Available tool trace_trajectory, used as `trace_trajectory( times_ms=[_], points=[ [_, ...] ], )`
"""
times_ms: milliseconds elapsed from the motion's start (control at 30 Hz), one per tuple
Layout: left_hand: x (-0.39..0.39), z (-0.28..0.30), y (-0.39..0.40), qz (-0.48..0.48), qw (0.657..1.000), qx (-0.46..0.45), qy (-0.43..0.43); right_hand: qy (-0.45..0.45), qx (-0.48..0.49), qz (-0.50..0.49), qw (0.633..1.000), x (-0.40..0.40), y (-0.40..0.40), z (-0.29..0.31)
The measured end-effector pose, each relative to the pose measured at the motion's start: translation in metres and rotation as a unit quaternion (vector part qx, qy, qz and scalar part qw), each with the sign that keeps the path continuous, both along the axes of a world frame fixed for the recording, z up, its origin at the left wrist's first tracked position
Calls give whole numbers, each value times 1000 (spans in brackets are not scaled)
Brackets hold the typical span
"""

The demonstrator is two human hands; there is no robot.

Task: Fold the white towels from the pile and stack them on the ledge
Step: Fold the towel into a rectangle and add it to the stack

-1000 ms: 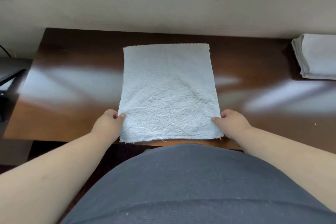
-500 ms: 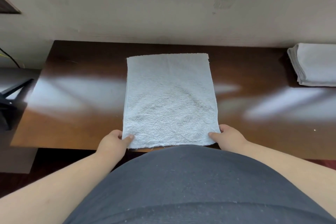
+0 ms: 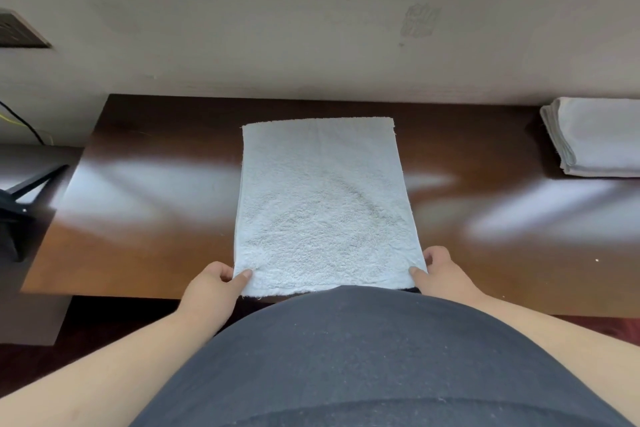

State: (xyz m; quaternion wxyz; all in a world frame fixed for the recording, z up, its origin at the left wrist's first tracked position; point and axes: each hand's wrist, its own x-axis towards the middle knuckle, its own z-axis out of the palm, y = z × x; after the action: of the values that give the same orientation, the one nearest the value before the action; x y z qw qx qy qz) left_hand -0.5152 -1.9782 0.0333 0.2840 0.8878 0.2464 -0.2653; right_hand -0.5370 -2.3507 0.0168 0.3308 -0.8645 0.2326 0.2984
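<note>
**White terry towel held at its two near corners, ready for the next fold**

The white terry towel point(image 3: 323, 208) lies flat on the dark wooden ledge point(image 3: 152, 218), long axis running away from the person, its near edge overhanging the ledge's front lip slightly. A doubled edge along its left side suggests it is already folded once. Judged from its looped pile and limp lie, the cloth is light, soft and wholly without stiffness; it will sag wherever unsupported and will not slip readily on the wood. The corners are therefore the sensible holds, since lifting both together keeps the edge straight for carrying over to the far edge.

The left hand point(image 3: 211, 288) pinches the near left corner, thumb on top of the cloth and the other fingers curled beneath or beside it. The right hand point(image 3: 445, 274) pinches the near right corner likewise, thumb tip pressed on the pile; its remaining fingers are mostly hidden. Neither corner appears lifted off the ledge yet.

A stack of folded towels point(image 3: 595, 137) sits well apart at the ledge's far right, against the wall point(image 3: 311, 28).
</note>
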Motion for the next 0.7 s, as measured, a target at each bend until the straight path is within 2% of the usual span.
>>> trace_trajectory(
  times_ms=[67, 167, 267, 333, 467, 567, 700],
  points=[
    [1, 1, -5, 25, 999, -34, 5, -24, 17, -17, 999, -2, -2, -4],
    [6, 3, -13, 70, 994, -70, 46, -44, 27, 19, 998, -1, -5, -3],
    [8, 8, -18, 51, 991, -76, 98, -19, 13, 80, 997, 1, -8, -1],
    [7, 11, -19, 65, 989, -81, 104, 2, 25, 88, 996, 1, -10, -2],
    [-1, 11, -20, 114, 990, -74, 31, 16, 46, 62, 997, -3, -17, 2],
    [-7, 13, -15, 131, 987, -87, -28, 11, 50, 101, 994, -4, -22, 7],
    [-9, 15, 0, -20, 996, -70, -57, -48, 8, 199, 979, -4, -29, 11]
  ],
)
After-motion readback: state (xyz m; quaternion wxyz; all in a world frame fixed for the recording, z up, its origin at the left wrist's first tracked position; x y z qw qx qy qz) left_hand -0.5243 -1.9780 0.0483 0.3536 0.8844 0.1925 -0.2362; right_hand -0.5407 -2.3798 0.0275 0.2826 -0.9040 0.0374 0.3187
